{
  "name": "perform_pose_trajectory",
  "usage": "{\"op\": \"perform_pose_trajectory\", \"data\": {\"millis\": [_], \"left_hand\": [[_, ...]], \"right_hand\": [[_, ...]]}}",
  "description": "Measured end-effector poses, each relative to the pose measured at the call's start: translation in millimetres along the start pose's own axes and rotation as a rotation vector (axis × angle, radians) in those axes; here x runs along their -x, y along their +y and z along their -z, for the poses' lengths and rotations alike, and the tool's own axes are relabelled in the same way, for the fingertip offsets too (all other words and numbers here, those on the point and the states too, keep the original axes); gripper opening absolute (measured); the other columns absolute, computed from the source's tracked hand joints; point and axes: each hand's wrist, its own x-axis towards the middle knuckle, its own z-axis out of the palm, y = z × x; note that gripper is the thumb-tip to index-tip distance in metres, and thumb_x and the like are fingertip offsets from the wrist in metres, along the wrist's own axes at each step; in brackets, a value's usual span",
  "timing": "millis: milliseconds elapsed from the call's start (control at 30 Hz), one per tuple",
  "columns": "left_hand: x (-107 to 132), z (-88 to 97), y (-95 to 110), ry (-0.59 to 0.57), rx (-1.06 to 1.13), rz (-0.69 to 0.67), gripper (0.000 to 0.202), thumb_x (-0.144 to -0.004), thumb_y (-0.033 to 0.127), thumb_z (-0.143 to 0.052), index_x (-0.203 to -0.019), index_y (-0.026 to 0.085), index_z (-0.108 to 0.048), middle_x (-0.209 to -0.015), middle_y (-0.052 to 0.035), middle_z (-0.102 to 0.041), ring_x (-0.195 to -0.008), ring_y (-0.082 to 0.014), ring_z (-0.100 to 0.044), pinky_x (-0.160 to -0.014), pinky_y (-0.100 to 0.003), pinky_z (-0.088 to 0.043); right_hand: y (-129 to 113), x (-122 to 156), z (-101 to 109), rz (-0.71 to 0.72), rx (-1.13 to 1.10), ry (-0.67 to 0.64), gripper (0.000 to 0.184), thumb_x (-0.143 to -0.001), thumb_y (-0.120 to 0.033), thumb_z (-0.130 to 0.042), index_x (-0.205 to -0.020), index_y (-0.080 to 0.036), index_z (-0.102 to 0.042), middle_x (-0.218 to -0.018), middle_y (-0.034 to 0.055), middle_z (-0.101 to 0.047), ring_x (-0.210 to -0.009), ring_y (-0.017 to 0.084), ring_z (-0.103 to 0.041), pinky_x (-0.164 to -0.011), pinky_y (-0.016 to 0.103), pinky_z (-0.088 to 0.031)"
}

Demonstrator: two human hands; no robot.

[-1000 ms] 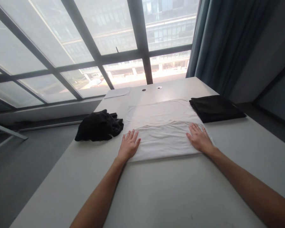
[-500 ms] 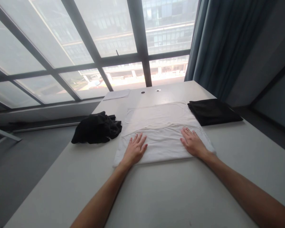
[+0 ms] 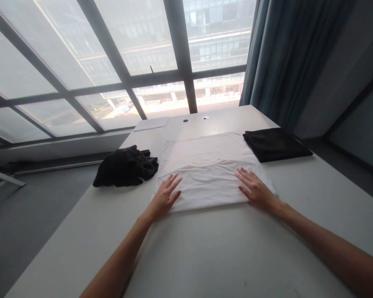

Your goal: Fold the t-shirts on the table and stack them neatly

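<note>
A white garment (image 3: 209, 182), probably a T-shirt, lies on the table with its near part folded over the far part. My left hand (image 3: 165, 194) is open at the left side of the folded layer, fingers spread and pointing away from me. At its right side is my right hand (image 3: 255, 187), also open, with the fingers stretched over the cloth. Both hands are on or just above the fabric; exact contact is hard to tell. Light wrinkles run across the folded layer between them.
A crumpled black cloth (image 3: 124, 167) lies at the table's left edge. To the right sits a neatly folded black cloth (image 3: 275, 144). Papers (image 3: 151, 123) rest at the far left corner of the white table (image 3: 205, 248). Beyond are windows and a blue-grey curtain (image 3: 276, 62).
My left hand has slid left toward the garment's side edge. The right hand has shifted slightly, its thumb further apart. The garment keeps its folded shape.
</note>
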Motion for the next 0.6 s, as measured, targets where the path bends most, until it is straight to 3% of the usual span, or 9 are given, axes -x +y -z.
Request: {"op": "perform_pose_trajectory", "data": {"millis": [167, 267, 400, 500, 600], "left_hand": [[44.1, -3.3, -19.3, -0.019, -0.136, 0.006, 0.055, -0.106, 0.046, -0.037, -0.157, 0.027, -0.041, -0.164, -0.0086, -0.034, -0.154, -0.0284, -0.027, -0.123, -0.054, -0.026], [51.7, -6.6, -24.2, -0.031, -0.170, -0.007, 0.055, -0.106, 0.046, -0.038, -0.158, 0.028, -0.038, -0.164, -0.0092, -0.033, -0.154, -0.0281, -0.028, -0.123, -0.053, -0.026], [63.8, 3.8, -35.7, -0.078, -0.155, -0.040, 0.057, -0.105, 0.050, -0.038, -0.158, 0.028, -0.037, -0.164, -0.0095, -0.033, -0.154, -0.0295, -0.027, -0.122, -0.055, -0.028], [83.5, 15.0, -49.9, -0.055, -0.146, -0.065, 0.059, -0.103, 0.053, -0.044, -0.156, 0.027, -0.043, -0.163, -0.0102, -0.037, -0.152, -0.0318, -0.032, -0.120, -0.054, -0.033], [99.1, 23.7, -59.2, 0.039, -0.128, -0.115, 0.057, -0.099, 0.052, -0.053, -0.150, 0.027, -0.052, -0.158, -0.0106, -0.046, -0.147, -0.0312, -0.041, -0.116, -0.048, -0.042]], "right_hand": [[18.1, 37.2, 9.1, 0.022, 0.094, -0.111, 0.057, -0.106, -0.043, -0.038, -0.158, -0.020, -0.038, -0.163, 0.0136, -0.035, -0.153, 0.028, -0.030, -0.122, 0.054, -0.029], [24.6, 41.5, 10.5, 0.035, 0.110, -0.116, 0.060, -0.105, -0.044, -0.041, -0.160, -0.021, -0.035, -0.163, 0.0137, -0.035, -0.153, 0.028, -0.030, -0.122, 0.054, -0.029], [38.9, 54.3, 21.8, 0.080, 0.099, -0.139, 0.062, -0.103, -0.045, -0.045, -0.161, -0.023, -0.032, -0.164, 0.0122, -0.034, -0.153, 0.027, -0.028, -0.122, 0.053, -0.029], [55.2, 75.1, 36.5, 0.061, 0.162, -0.102, 0.058, -0.102, -0.041, -0.047, -0.157, -0.023, -0.040, -0.162, 0.0130, -0.040, -0.151, 0.029, -0.034, -0.120, 0.056, -0.031], [62.0, 89.3, 51.0, 0.065, 0.212, -0.009, 0.049, -0.100, -0.035, -0.051, -0.147, -0.022, -0.054, -0.153, 0.0143, -0.053, -0.142, 0.030, -0.048, -0.116, 0.054, -0.036]]}}
